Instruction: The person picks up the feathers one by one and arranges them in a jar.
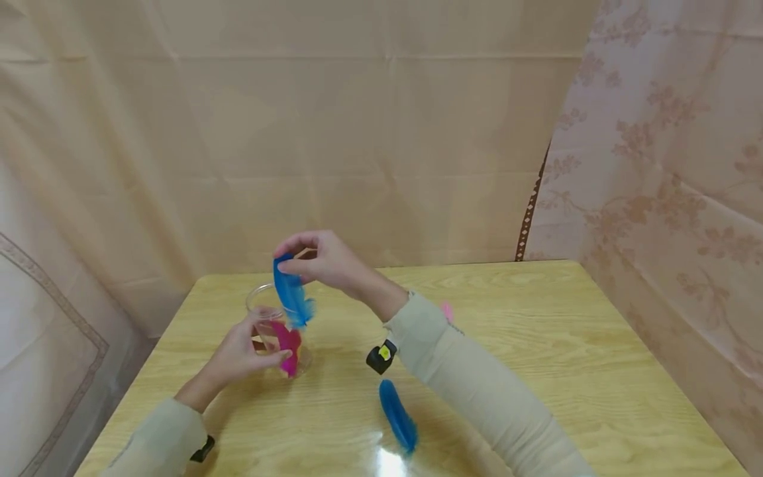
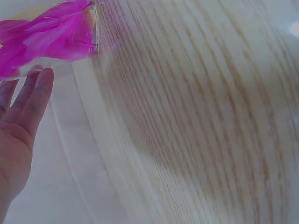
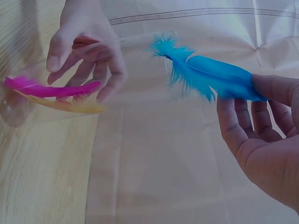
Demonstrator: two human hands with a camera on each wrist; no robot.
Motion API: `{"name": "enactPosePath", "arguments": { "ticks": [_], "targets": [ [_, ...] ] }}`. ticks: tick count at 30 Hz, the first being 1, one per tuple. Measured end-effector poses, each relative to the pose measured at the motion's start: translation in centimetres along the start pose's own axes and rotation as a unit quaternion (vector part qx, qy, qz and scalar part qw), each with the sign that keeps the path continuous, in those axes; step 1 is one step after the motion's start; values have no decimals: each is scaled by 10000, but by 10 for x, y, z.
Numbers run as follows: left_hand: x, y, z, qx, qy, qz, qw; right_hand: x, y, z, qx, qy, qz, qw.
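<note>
Creased beige cloth hangs behind the hands, meeting a pale pink floral cloth to their right, and a yellowish wood-grain table lies beneath them. I see the left hand holding a clear see-through cup, thumb on one side and fingers on the other. Inside, close to that hand's fingers, are a bright magenta feather and a slim yellow feather.

Above and just right of it, the right hand pinches a vivid blue feather by one end, between thumb and fingers. Its fluffy end hangs down by the cup's mouth — whether it crosses the rim, I cannot tell. Another deep blue, curved feather lies on the table, nearer the person than either hand. Beyond the right forearm's beige sleeve peeks something small and pink — partly hidden. Below the right wrist shows a black device with a yellow mark.
</note>
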State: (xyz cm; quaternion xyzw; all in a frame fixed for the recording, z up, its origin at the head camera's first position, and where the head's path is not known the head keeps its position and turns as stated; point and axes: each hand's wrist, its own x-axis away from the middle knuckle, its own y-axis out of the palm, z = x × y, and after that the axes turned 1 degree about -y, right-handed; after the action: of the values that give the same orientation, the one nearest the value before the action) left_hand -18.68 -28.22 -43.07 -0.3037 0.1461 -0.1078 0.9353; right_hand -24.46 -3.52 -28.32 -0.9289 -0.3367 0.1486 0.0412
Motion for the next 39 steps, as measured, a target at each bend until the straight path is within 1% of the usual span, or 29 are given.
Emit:
{"name": "enactPosePath", "arguments": {
  "ticks": [6,12,16,20,25,30,35,39],
  "targets": [
    [4,-4,-2,-64,-134,25,9999,-4,5,-2,-63,-75,-3,10000],
    [6,-4,1,-132,-240,32,9996,-6,8,-4,-125,-67,-34,9999],
    [2,-3,1,-88,-194,1,9998,-5,6,-6,-136,-102,3,9999],
    [-1,-3,-1,35,-151,-61,9999,-6,5,-8,-93,-153,81,9998],
    [1,-5,-2,145,-119,-42,9998,-9,8,-10,-146,-227,88,9996],
    [3,-6,-2,71,-116,-29,9999,-12,11,-12,-274,-275,154,9991],
    [2,-5,-3,6,-156,-13,9999,-12,15,-14,-351,-383,316,9981],
    [3,-4,-3,0,-131,17,9999,-13,18,-16,-414,-447,467,9971]
  ]
}}
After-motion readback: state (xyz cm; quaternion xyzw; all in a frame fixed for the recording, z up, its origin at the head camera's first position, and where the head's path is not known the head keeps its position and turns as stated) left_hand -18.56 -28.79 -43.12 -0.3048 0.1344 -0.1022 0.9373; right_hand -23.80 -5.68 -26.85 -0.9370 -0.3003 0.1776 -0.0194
